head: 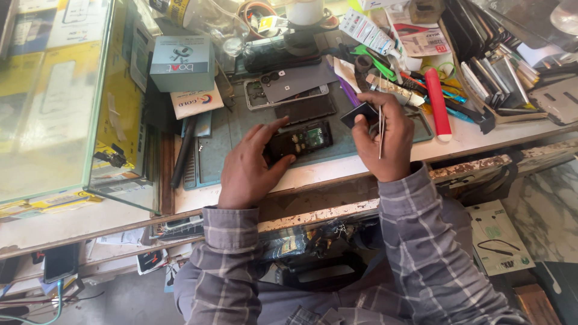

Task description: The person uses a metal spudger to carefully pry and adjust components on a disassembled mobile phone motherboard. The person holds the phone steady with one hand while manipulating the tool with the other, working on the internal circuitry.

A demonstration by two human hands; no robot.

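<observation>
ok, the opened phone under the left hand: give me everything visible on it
The opened phone is a small dark slab lying flat on the grey-green mat near the bench's front edge, back cover off, a green circuit board exposed inside a black frame. The left hand steadies its left end, thumb and fingers touching it. The right hand is apart from it, holding tweezers and a small dark part.

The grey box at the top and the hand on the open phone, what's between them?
In the head view, between the grey box and the left hand on the opened phone lie a white card and the grey-green work mat.
</observation>
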